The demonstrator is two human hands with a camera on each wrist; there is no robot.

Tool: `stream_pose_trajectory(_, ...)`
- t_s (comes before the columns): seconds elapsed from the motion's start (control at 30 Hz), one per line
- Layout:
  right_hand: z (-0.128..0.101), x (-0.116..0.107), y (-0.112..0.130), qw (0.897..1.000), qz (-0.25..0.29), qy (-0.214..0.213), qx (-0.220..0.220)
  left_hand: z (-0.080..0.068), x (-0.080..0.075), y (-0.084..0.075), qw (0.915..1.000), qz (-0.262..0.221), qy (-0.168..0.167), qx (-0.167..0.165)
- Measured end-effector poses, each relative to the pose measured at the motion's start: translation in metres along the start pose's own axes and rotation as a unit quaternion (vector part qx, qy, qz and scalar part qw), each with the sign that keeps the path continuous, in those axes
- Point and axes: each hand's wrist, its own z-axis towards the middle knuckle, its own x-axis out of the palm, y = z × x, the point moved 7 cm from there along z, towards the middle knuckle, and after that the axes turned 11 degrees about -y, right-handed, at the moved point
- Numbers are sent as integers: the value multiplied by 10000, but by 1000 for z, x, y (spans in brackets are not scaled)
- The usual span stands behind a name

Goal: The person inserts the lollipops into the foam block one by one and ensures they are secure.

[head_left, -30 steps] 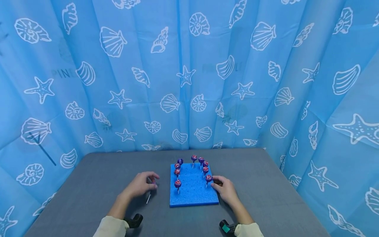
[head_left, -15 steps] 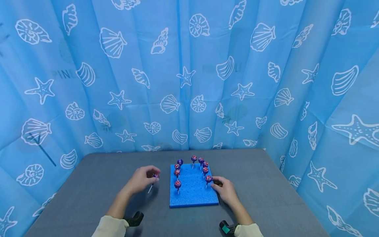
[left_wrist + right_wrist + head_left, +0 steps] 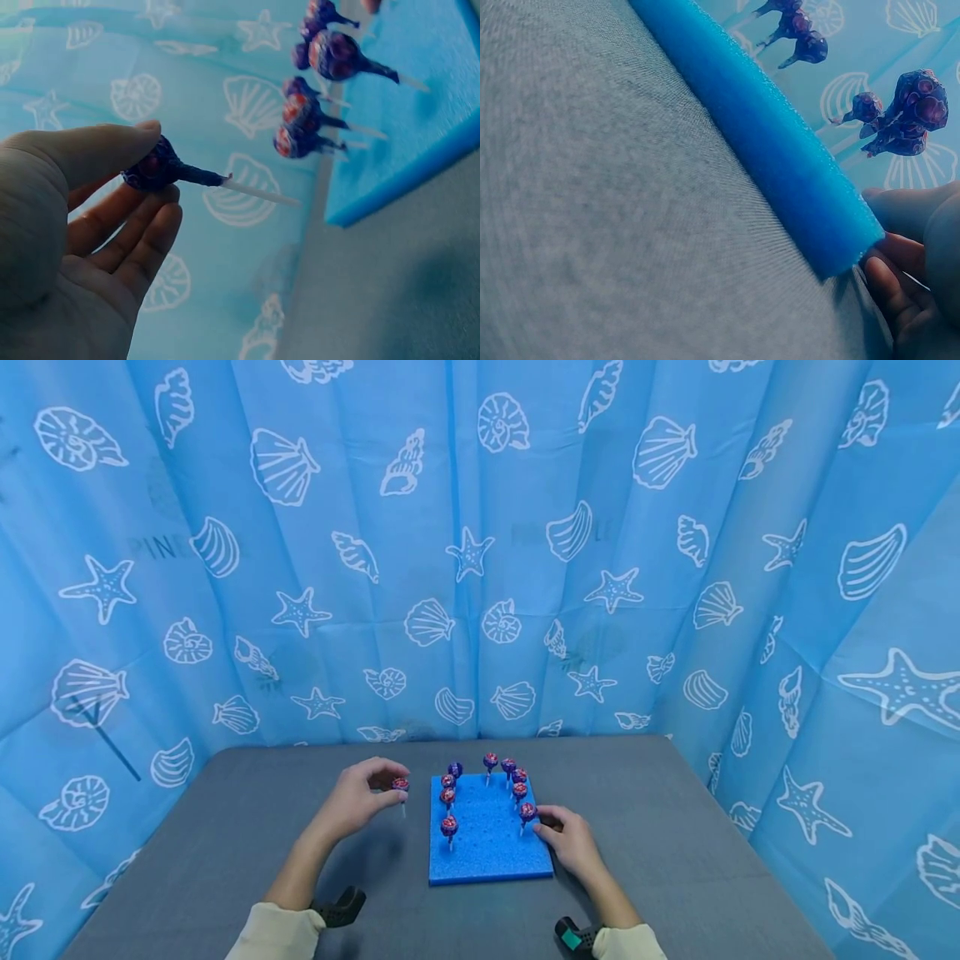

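Observation:
My left hand (image 3: 358, 795) pinches a lollipop (image 3: 153, 166) by its purple wrapped head, between thumb and fingers. The white stick hangs downward in the head view, clear of the table, just left of the blue foam board (image 3: 491, 847). Several wrapped lollipops stand upright in the board: a left row with a red-and-purple lollipop (image 3: 449, 827) nearest, and a right row with another lollipop (image 3: 528, 812) nearest. One lollipop (image 3: 491, 761) stands at the back edge. At the board's right edge my right hand (image 3: 573, 843) grips the foam, thumb above and fingers at the side.
A grey cloth-covered table (image 3: 240, 827) lies under everything. Behind it hangs a blue curtain (image 3: 465, 585) with white shells and starfish, which also runs down both sides. Each wrist wears a black camera mount, such as the left mount (image 3: 341, 908).
My left hand has lifted the lollipop from the table and moved it up and away from me; its stick has swung from slanted to nearly vertical. The right hand and board stay put.

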Motion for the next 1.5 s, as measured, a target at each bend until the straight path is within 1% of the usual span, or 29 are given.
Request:
stream_pose_trajectory(0.23,0,1,-1,10000,-26,12,24,0,1,-19,9989,-290,-124,336)
stream_pose_trajectory(0.33,0,0,-1,10000,-45,-7,29,0,3,-24,9979,-479,-185,384)
stream_pose_trajectory(0.5,0,1,-1,10000,-56,-16,32,0,9,-28,9965,-670,-287,421)
stream_pose_trajectory(0.63,0,1,-1,10000,-62,-12,33,-2,17,-29,9950,-820,-301,494)
stream_pose_trajectory(0.77,1,1,-1,10000,-85,-1,28,-4,26,-30,9940,-923,-321,499)
stream_pose_trajectory(0.9,1,2,-2,10000,-62,3,45,-5,35,-31,9945,-827,-385,520)
stream_pose_trajectory(1.0,1,2,-2,10000,-61,0,52,-5,40,-33,9943,-750,-435,623)
stream_pose_trajectory(1.13,1,2,-1,10000,-50,-14,56,-7,47,-34,9944,-669,-424,696)
stream_pose_trajectory(1.37,0,2,-1,10000,-65,-45,-24,-9,56,-33,9958,-525,-398,638)
stream_pose_trajectory(1.5,1,2,-1,10000,-61,-41,45,-10,65,-31,9972,-338,-282,598)
